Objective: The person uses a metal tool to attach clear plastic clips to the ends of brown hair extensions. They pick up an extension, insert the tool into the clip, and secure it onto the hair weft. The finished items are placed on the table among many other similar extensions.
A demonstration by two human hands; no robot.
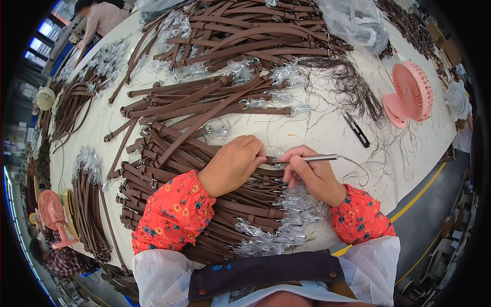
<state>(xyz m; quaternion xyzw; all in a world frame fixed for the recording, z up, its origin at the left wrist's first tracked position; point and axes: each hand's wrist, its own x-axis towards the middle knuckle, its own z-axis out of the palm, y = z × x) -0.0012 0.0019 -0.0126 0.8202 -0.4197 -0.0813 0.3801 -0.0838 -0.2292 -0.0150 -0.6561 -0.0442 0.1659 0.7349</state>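
Note:
My left hand point(232, 165) pinches a brown strap point(270, 160) by the part near its metal hardware. In the fingers of my right hand point(316, 179) is a slim silver pen-shaped tool point(323, 157), with a thin cord trailing from its back end. Its tip is close to the strap's metal end; whether they touch I cannot tell. Beneath both hands lies a pile of brown straps point(245, 217), their metal clasps wrapped in clear plastic point(294, 225) toward the right. Past my right hand rest black-handled thread snips point(356, 130).
More strap bundles point(245, 36) cover the far side of the white table point(327, 135). Dark loose threads point(353, 84) lie beside a pink fan point(409, 94). Another pink fan point(52, 212) stands at the left. A person point(102, 20) works at the far left.

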